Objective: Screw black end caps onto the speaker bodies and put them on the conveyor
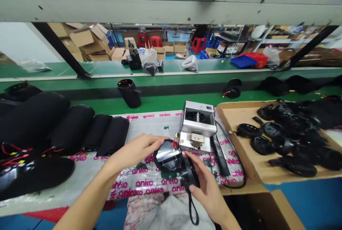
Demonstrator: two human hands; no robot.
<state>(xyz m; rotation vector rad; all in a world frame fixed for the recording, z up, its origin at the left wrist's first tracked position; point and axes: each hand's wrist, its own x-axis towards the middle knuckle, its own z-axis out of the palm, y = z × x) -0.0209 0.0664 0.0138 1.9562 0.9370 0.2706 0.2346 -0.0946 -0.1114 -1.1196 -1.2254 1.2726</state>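
My left hand [141, 148] is closed on a black round speaker housing [169, 158], its fingers along the upper rim. The housing's open end faces me, showing a shiny silver inside and red wires [175, 143] at the top right. In my right hand [204, 183] is a black round cap [190, 173], gripped at its edge beside the housing. A black strap loop [194, 211] hangs down from the cap. Just beyond both hands stands a silver metal machine [197, 126] with an opening in its top. A black-wrapped bar [220, 157] lies to its right.
Several black fabric-covered cylinders [72, 126] with loose wires lie at the left. One cylinder [129, 93] stands upright behind the mat. A cardboard tray [244, 110] with black caps [294, 130] is on the right. A shelf beam [160, 7] crosses above; a black cable [242, 164] curves beside the machine.
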